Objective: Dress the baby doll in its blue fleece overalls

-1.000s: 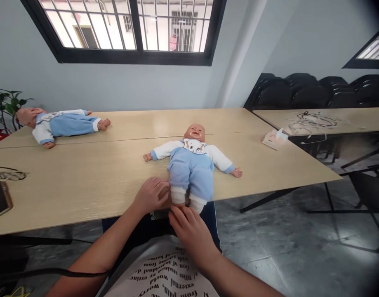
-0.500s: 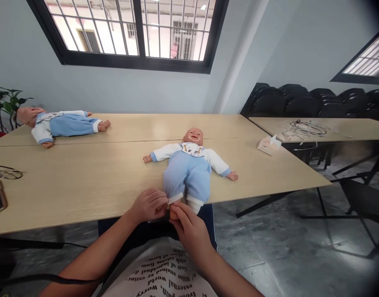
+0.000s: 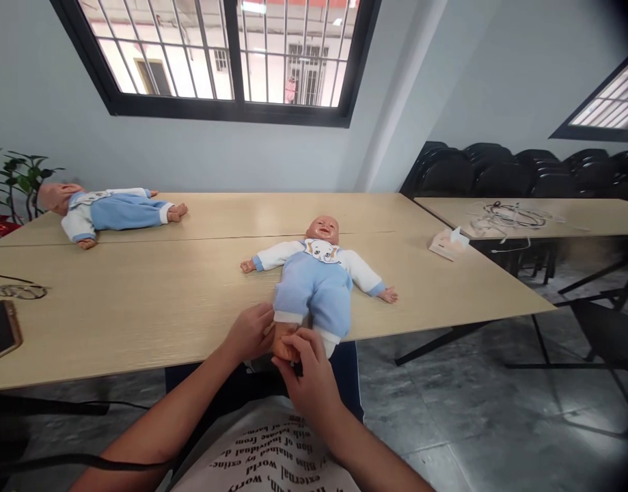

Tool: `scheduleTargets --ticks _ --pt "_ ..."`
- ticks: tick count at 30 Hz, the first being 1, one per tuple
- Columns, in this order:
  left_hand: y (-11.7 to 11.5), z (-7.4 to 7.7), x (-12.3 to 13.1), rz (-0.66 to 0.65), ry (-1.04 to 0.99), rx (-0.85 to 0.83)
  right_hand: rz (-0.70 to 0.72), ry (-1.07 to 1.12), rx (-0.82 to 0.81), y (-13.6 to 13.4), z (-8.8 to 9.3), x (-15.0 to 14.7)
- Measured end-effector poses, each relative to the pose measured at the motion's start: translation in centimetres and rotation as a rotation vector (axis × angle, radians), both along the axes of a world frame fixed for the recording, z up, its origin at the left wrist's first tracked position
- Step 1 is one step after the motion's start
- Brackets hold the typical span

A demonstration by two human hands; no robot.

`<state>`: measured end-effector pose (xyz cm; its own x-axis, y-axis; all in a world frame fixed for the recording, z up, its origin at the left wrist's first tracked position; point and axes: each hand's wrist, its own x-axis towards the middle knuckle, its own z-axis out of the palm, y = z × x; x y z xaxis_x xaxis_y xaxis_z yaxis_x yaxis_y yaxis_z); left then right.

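Observation:
A baby doll in light blue trousers and a white-sleeved top lies face up on the table, arms spread, legs toward me at the front edge. My left hand is closed at the side of its bare lower leg, just by the white trouser cuff; those fingertips are partly hidden. Between the thumb and fingers of my right hand is the doll's bare foot. The other leg ends in a white cuff, with its foot out of sight.
Another doll, dressed alike, lies at the far left of the table. Glasses and a phone are at the left. A tissue box stands to the right. Cables lie on a second table, before stacked black chairs.
The near trouser cuff sits higher, so more of the doll's leg and foot shows. My left hand has shifted slightly up beside the leg, while my right hand stays at the foot.

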<state>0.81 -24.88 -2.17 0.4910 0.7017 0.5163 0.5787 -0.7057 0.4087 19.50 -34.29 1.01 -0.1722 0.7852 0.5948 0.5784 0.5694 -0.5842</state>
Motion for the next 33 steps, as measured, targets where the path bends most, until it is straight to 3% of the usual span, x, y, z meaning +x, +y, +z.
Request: scheduleTargets --ticks 9,16,20,24,29,33 --pt "0.2 -0.2 0.0 0.010 -0.052 0.012 0.000 -0.025 -0.007 -0.3 0.0 0.0" --pt "-1.2 0.0 -1.3 -0.184 0.055 0.023 -0.008 -0.086 -0.032 0.4 0.0 -0.2" --pt "-1.8 0.0 -2.6 -0.067 0.144 -0.010 0.033 -0.261 -0.027 0.4 -0.1 -0.7" --pt "-2.1 0.0 -3.1 0.104 0.099 -0.031 0.016 -0.437 0.084 0.8 -0.1 -1.2" --pt "-2.3 0.3 -2.7 0.141 0.048 0.051 0.041 -0.695 0.123 2.1 0.7 -1.3" --pt "-2.5 0.4 -2.5 0.174 0.053 0.108 0.063 -0.773 0.086 3.9 1.5 -0.9"
